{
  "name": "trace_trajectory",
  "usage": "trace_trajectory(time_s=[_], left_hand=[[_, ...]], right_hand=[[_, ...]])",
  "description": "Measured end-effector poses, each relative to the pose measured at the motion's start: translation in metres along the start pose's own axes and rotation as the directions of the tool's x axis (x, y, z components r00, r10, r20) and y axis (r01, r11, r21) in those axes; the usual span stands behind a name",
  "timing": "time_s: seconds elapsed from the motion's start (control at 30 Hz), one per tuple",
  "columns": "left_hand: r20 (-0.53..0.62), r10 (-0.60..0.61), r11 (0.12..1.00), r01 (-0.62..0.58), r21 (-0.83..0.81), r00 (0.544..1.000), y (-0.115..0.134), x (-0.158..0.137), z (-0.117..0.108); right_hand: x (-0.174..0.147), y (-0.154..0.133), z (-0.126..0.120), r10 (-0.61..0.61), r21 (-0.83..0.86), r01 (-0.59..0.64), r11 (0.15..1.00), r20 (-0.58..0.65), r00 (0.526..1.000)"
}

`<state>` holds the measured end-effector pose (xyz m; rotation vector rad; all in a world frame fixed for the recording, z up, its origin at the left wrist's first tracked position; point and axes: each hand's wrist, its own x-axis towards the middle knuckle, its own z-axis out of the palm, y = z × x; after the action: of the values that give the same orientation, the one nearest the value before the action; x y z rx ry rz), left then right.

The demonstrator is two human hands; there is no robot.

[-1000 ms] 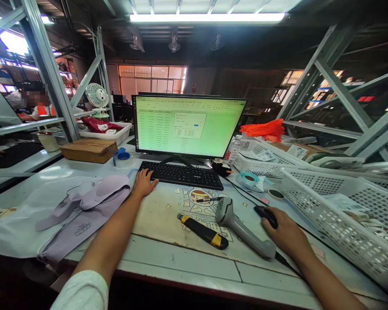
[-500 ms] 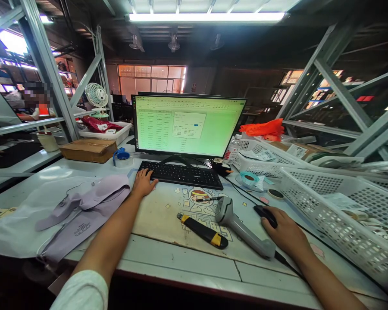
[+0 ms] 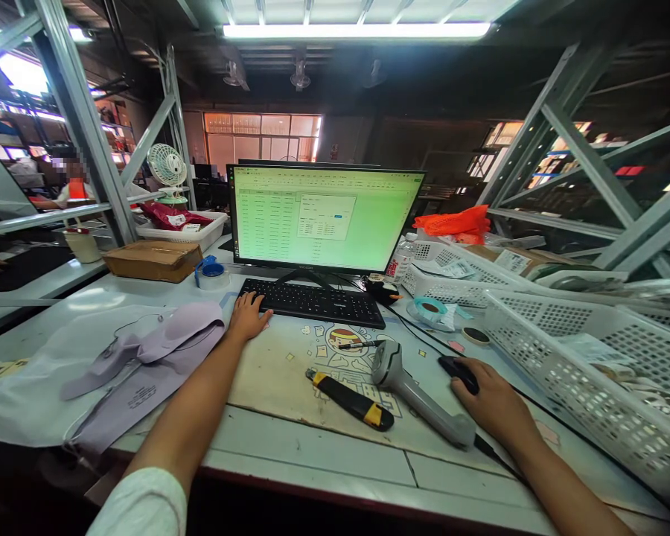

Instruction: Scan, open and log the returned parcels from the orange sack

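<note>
The left hand (image 3: 246, 318) rests on the left end of the black keyboard (image 3: 318, 301), its fingers slightly spread over the keys and pinching nothing. The right hand (image 3: 496, 402) curls over the back of a black mouse (image 3: 458, 372), hiding part of it; how firmly the fingers grip cannot be told. The keyboard lies on the bench (image 3: 313, 450) in front of the monitor (image 3: 374, 231), whose greenish screen shows columns of text and a small window, too fine to read. The mouse sits on a printed mat (image 3: 262, 372), between a grey handheld scanner (image 3: 424, 402) and a white perforated basket (image 3: 536, 342). The scanner lies aslant, its handle end near the right hand and its head by a dark pen (image 3: 358, 345). To its left is a black and yellow utility knife (image 3: 351, 400). A lilac garment (image 3: 187, 327) lies beside the left forearm, with translucent white plastic (image 3: 16, 406) around it. Farther back on the left, a brown cardboard box (image 3: 153, 262) stands near a roll of tape (image 3: 213, 278); a teal roll (image 3: 429, 307) lies right of the keyboard, near the basket
</note>
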<state>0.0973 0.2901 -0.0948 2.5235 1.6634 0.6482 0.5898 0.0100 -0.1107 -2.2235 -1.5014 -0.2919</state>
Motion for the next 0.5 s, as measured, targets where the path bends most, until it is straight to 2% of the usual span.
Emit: trace_trajectory(time_s=[0.5], left_hand=[[-0.008, 0.012, 1.0, -0.012, 0.01, 1.0, -0.0028, 0.0011, 0.0035]], right_hand=[[0.0001, 0.0003, -0.0004, -0.03, -0.015, 0.03, 0.999, -0.002, 1.0]])
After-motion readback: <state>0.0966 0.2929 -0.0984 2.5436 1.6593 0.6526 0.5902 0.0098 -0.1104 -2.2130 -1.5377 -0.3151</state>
